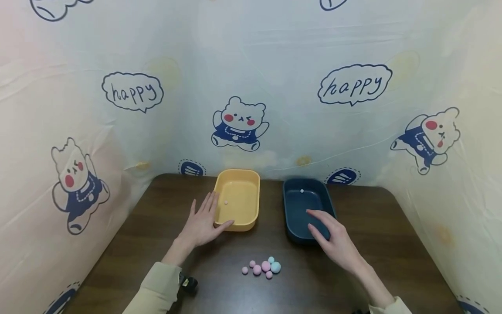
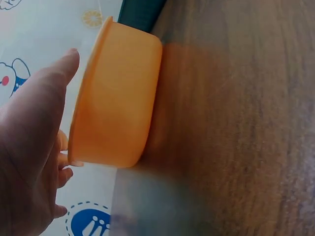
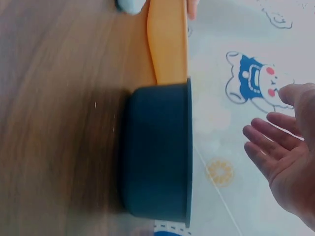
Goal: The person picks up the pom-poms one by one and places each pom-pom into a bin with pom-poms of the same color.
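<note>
My left hand (image 1: 201, 224) lies at the left rim of a yellow rectangular tub (image 1: 240, 224), its fingers spread and straight. In the left wrist view the thumb stands apart from the tub's near side. A tiny pale ball (image 1: 225, 202) lies inside the yellow tub. Over the front right of a dark blue tub (image 1: 290, 218) hovers my right hand (image 1: 339, 242), thumb and fingers apart with nothing between them. One small whitish ball (image 1: 302, 190) sits toward the back of the blue tub. Between my forearms, pink balls (image 1: 256, 270) and light blue balls (image 1: 276, 267) form a cluster on the table.
Both tubs stand side by side near the back of the dark wooden table (image 1: 219, 290), with a gap between them. A cloth printed with cartoon bears (image 1: 240, 124) hangs behind and along both sides. A black wrist device (image 1: 190, 284) shows at my left sleeve.
</note>
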Tool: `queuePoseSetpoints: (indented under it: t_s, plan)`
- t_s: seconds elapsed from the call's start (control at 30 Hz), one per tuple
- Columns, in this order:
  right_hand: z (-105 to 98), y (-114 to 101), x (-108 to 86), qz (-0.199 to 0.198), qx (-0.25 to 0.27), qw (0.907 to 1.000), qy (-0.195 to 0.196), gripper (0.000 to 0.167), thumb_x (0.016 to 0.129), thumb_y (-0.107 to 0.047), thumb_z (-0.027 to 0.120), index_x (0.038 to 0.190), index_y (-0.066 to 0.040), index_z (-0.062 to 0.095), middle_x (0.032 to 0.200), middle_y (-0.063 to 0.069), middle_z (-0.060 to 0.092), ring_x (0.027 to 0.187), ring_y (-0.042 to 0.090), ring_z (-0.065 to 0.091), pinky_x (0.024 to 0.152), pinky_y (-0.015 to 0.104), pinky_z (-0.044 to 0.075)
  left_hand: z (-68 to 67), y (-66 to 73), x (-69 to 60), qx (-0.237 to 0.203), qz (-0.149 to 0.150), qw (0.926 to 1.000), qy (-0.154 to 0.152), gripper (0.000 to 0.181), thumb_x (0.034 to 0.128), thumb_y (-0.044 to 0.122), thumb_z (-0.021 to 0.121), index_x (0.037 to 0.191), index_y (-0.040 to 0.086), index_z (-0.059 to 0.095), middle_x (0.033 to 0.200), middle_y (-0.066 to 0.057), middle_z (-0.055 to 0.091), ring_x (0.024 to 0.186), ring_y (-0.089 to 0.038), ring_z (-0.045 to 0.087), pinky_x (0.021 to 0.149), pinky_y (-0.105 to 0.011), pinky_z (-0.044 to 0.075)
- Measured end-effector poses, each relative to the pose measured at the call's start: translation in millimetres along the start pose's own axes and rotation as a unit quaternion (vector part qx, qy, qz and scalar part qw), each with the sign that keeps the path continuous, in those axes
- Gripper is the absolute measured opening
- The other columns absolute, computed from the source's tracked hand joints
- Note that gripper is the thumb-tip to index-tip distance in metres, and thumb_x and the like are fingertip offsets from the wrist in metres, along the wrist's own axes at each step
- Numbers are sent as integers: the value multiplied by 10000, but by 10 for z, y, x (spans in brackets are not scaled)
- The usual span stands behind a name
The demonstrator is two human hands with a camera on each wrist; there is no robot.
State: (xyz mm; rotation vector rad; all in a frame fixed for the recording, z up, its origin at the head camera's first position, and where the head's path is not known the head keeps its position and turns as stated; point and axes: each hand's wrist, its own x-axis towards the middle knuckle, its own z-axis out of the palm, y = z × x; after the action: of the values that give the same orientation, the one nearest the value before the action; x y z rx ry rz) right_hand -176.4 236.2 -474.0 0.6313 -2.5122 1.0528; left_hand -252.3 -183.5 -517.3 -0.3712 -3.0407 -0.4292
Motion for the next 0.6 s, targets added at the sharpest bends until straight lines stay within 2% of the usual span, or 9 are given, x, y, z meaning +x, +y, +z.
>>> queuePoseSetpoints:
  t_s: [0.1,0.3,0.43,0.5,0.6]
  plan:
    - [31,-63,-34,98,145,9998,-78,412,1068,-115,720,1474,-169,679,1450,51,731,1329,271,697,1113,35,435,24,-7,10,11,-18,10000,-44,1212,967,866,499,1768,49,101,1862,-153,91,1738,-372,141,1382,-718,48]
    - [140,-159,-77,126,484,9983,-309,389,1064,-120,728,1448,-174,698,1429,33,749,1301,236,721,1095,283,606,77,-35,22,93,35,9999,71,1212,969,875,479,1763,32,121,1858,-164,112,1727,-392,186,1374,-731,105]
    - [271,-208,-126,134,773,9953,-564,354,1069,-157,731,1422,-178,715,1394,10,766,1270,207,736,1088,300,615,97,-41,15,98,46,9999,107,1229,961,888,473,1760,23,122,1858,-168,111,1731,-388,168,1378,-723,107]
    - [340,-232,-145,199,794,9938,-750,348,1071,-199,735,1419,-195,718,1391,-13,766,1278,191,734,1101,284,603,101,-41,8,113,39,9999,109,1245,953,895,475,1760,19,111,1860,-163,97,1733,-382,156,1383,-710,118]
    - [430,-262,-150,380,740,9907,-1080,360,1076,-264,734,1433,-226,706,1414,-14,753,1304,193,720,1125,335,602,98,-44,30,145,15,9999,76,1263,950,905,464,1758,10,87,1861,-164,71,1738,-382,134,1391,-691,121]
